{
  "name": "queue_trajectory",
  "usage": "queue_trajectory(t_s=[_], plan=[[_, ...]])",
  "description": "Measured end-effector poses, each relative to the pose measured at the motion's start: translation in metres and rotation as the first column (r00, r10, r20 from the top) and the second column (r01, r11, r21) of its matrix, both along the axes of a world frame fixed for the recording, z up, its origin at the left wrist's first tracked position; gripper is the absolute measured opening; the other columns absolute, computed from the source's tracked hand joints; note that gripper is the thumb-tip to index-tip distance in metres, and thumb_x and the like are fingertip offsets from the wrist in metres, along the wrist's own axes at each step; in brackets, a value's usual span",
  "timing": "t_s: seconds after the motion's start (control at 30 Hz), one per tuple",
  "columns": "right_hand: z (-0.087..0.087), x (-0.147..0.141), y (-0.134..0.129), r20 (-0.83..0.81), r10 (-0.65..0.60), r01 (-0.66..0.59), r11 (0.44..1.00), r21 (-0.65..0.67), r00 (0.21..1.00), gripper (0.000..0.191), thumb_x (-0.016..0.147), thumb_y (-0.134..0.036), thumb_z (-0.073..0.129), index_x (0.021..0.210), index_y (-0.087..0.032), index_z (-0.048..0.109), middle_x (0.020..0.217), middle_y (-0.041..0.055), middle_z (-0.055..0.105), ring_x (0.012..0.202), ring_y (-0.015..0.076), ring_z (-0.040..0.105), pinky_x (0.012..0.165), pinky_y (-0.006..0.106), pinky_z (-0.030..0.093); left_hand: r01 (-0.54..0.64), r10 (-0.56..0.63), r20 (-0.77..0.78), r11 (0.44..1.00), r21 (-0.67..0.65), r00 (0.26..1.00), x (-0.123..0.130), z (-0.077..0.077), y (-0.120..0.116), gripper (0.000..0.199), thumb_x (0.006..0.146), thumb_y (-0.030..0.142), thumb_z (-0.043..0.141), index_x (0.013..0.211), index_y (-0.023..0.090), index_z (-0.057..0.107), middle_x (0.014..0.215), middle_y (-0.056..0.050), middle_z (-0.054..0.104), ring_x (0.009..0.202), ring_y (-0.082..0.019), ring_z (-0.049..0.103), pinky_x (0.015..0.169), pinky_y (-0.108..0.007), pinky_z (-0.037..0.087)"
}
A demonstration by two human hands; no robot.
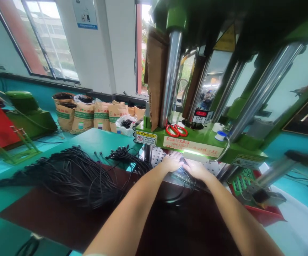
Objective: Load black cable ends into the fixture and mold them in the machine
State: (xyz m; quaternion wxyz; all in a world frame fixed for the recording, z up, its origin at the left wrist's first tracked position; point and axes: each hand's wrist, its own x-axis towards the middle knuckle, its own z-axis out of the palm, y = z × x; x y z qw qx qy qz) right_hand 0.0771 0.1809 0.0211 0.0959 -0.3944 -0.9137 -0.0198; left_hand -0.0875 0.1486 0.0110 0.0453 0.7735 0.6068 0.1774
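Note:
Both my hands reach under the head of a green press [193, 133], at its lit metal working area. My left hand [173, 162] lies with its fingers stretched forward over the metal. Close beside it, my right hand [196, 168] has its fingers bent in at the small dark ends of several black cables [183, 177]. These cables hang from between the hands and loop over the dark board [185, 220] in front of me. Exactly how the fingertips grip the cable ends is too small to make out.
A large heap of black cables [74, 174] covers the left of the bench, with a smaller bundle [127, 156] beside the press. Red-handled scissors [176, 130] and a wire spool [220, 136] rest on the press ledge. Filled sacks [83, 117] line the wall. A red tray [265, 213] stands right.

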Motion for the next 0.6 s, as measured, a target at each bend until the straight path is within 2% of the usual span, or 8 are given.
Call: queue_trajectory(t_s=[0.13,0.33,0.5,0.6], plan=[[-0.002,-0.002,0.001,0.022,-0.009,0.010,1.000,-0.029,1.000,0.038,0.085,-0.038,0.038,0.113,-0.019,0.054,0.114,0.0105,0.058,0.107,0.0229,0.050,0.091,0.033,0.034,0.032,-0.032,0.013,0.999,-0.009,0.999,-0.004,-0.009,0.005,0.045,0.085,0.044,0.034,0.123,0.022,0.042,0.130,-0.006,0.043,0.121,-0.020,0.034,0.100,-0.038,0.027],[-0.008,-0.010,0.006,0.025,-0.065,0.066,0.996,-0.066,0.998,0.043,0.088,-0.039,0.027,0.095,-0.015,0.062,0.104,0.0139,0.062,0.096,0.0237,0.056,0.085,0.034,0.038,-0.004,0.007,0.042,0.998,-0.065,0.999,-0.001,-0.017,0.020,0.050,0.083,0.050,0.033,0.123,0.022,0.043,0.125,-0.008,0.048,0.116,-0.023,0.041,0.097,-0.039,0.031],[-0.011,-0.011,0.009,0.004,-0.097,0.097,0.992,-0.077,0.995,0.042,0.088,-0.039,0.028,0.092,-0.017,0.064,0.104,0.0105,0.063,0.096,0.0221,0.056,0.084,0.032,0.038,-0.010,0.015,0.040,0.994,-0.105,0.999,0.000,-0.012,0.025,0.054,0.082,0.051,0.033,0.128,0.024,0.037,0.130,-0.007,0.044,0.120,-0.022,0.036,0.100,-0.039,0.025],[-0.009,-0.006,0.008,-0.024,-0.125,0.123,0.990,-0.064,0.992,0.039,0.088,-0.037,0.031,0.097,-0.019,0.063,0.105,0.0085,0.063,0.101,0.0210,0.054,0.087,0.031,0.037,-0.024,0.028,0.035,0.994,-0.106,0.999,-0.004,-0.006,0.019,0.057,0.082,0.052,0.032,0.128,0.019,0.037,0.128,-0.011,0.045,0.120,-0.024,0.036,0.099,-0.039,0.026]])
